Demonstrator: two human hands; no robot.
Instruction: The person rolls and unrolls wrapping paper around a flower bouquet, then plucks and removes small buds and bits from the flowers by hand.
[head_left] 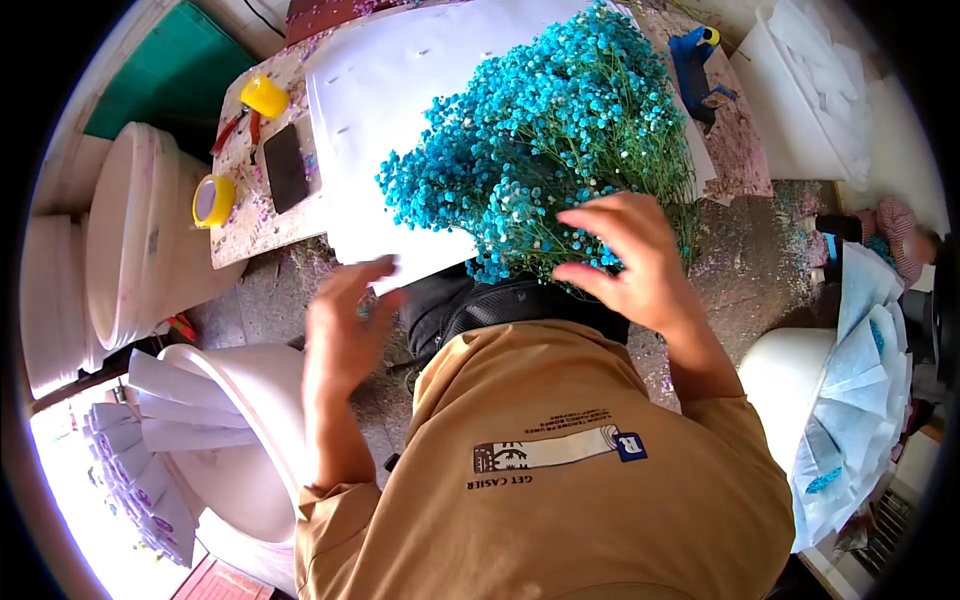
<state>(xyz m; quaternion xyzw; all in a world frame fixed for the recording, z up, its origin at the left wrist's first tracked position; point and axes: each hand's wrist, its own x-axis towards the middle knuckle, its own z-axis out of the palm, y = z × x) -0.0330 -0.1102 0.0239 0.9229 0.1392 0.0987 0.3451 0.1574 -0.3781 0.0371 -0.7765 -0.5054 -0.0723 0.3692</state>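
Note:
A large bunch of blue-dyed baby's breath (pixel 540 130) lies on white paper sheets (pixel 375 95) over the table, its green stems pointing right. My right hand (pixel 632 262) is at the near edge of the bunch, thumb and fingers apart, with nothing seen between them; whether it touches the flowers I cannot tell. My left hand (pixel 350 318) hovers just off the near left corner of the paper, slightly blurred. Its thumb and fingers are spread and nothing is in them.
Yellow tape rolls (pixel 265 96), red-handled pliers (pixel 254 130) and a black phone (pixel 286 168) lie at the table's left. A blue tape dispenser (pixel 692 65) sits at the far right. White tubs (pixel 230 440) stand beside me, with paper-wrapped bunches (pixel 845 400) at right. Another person (pixel 900 235) is at far right.

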